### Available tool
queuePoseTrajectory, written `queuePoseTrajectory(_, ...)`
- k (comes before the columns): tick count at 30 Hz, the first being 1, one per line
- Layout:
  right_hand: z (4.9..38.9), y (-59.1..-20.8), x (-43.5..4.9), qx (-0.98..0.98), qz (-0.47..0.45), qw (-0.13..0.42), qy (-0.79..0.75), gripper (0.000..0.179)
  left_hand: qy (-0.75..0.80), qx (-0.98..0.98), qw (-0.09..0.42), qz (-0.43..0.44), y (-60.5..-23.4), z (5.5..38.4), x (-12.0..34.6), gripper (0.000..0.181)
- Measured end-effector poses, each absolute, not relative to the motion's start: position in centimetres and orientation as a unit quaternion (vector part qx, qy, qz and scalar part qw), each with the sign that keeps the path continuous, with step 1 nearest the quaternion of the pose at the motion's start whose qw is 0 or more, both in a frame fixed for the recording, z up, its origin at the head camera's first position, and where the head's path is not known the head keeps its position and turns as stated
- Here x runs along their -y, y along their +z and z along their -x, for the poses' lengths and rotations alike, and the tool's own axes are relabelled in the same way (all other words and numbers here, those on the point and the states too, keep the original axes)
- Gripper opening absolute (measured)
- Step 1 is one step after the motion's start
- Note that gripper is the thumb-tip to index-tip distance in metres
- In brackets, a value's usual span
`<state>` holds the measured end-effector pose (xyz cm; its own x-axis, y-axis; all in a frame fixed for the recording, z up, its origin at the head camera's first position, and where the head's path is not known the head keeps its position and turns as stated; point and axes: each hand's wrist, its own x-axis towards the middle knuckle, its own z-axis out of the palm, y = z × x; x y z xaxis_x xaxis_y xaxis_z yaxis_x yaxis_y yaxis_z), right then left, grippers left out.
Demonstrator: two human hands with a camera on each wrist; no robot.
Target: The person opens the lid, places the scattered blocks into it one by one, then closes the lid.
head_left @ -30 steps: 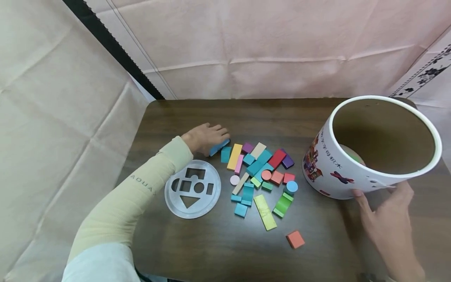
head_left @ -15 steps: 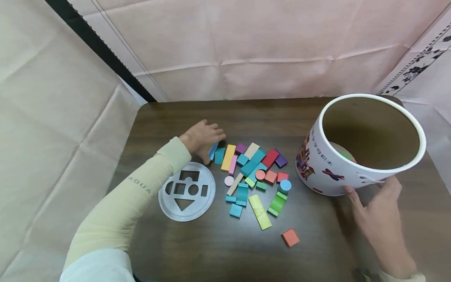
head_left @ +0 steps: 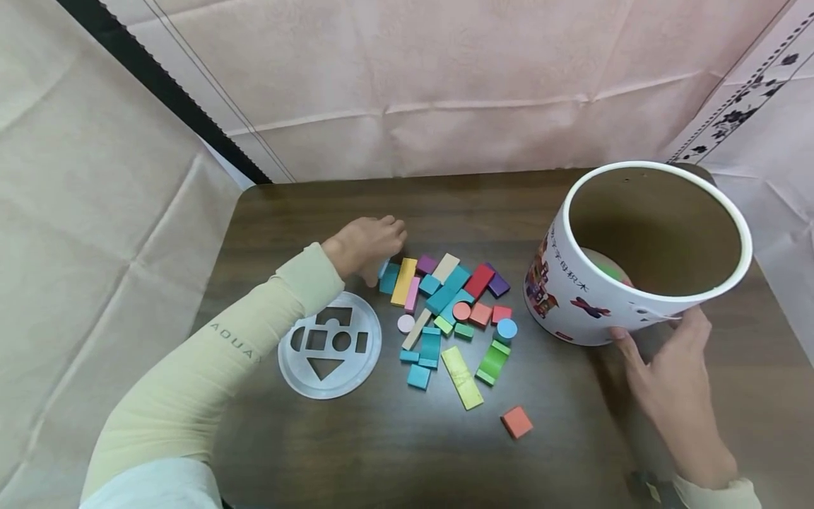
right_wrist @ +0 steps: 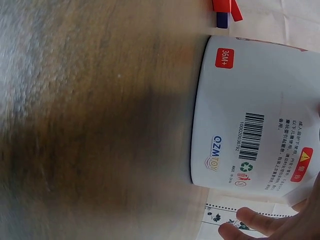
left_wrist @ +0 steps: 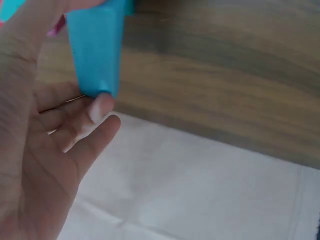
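In the head view my left hand (head_left: 365, 247) is at the far left edge of the block pile and mostly hides what it holds. The left wrist view shows a blue block (left_wrist: 97, 50) gripped between thumb and fingers, a fingertip at its lower end. My right hand (head_left: 677, 389) holds the white printed bucket (head_left: 559, 283) low on its near right side, thumb against the wall. Tilted towards me, the bucket has a pale round thing with green (head_left: 607, 265) inside. Its barcode label (right_wrist: 250, 137) faces the right wrist camera.
Coloured wooden blocks lie loosely heaped mid-table, including a yellow block (head_left: 404, 281), a red block (head_left: 480, 281) and a green arch (head_left: 492, 363). An orange block (head_left: 517, 422) lies apart, nearer me. A pale lid with shaped holes (head_left: 359, 371) is left of the pile.
The blue block in my left hand has turned and is now almost hidden behind the fingers. The head view has shifted slightly. My right hand keeps its hold on the bucket.
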<state>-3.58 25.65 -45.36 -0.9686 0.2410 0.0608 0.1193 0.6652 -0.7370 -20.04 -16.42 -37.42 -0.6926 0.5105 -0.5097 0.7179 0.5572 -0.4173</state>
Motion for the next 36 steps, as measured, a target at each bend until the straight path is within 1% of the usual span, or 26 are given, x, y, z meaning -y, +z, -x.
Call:
queuePoseTrajectory(9,3.6,-45.5,-25.7,0.906,0.095,0.097,0.401,0.098,-0.285,-0.858,0.139,-0.405,-34.4,19.2,13.3,0.093)
queuePoseTrajectory(13,3.5,-45.4,-25.6,0.906,0.098,0.094,0.4,0.098,-0.267,-0.862,0.167,-0.397,-33.5,19.3,12.3,0.098)
queuePoseTrajectory(16,3.5,-45.5,-25.5,0.907,0.097,0.091,0.399,0.098,-0.228,-0.876,0.186,-0.382,-32.8,19.2,11.7,0.108)
queuePoseTrajectory(19,3.4,-45.5,-25.5,0.909,0.092,0.093,0.396,0.098,-0.2,-0.883,0.18,-0.385,-32.2,19.1,11.3,0.111)
queuePoseTrajectory(25,3.5,-45.4,-25.7,0.911,0.095,0.098,0.389,0.098,-0.139,-0.887,0.153,-0.412,-30.2,18.8,10.3,0.105)
queuePoseTrajectory(30,3.5,-45.4,-25.7,0.917,0.1,0.089,0.376,0.096,-0.093,-0.885,0.132,-0.436,-27.7,18.4,9.2,0.101)
queuePoseTrajectory(36,3.2,-45.2,-25.8,0.929,0.122,0.05,0.345,0.097,-0.014,-0.884,0.123,-0.451,-25.6,18.5,7.6,0.1)
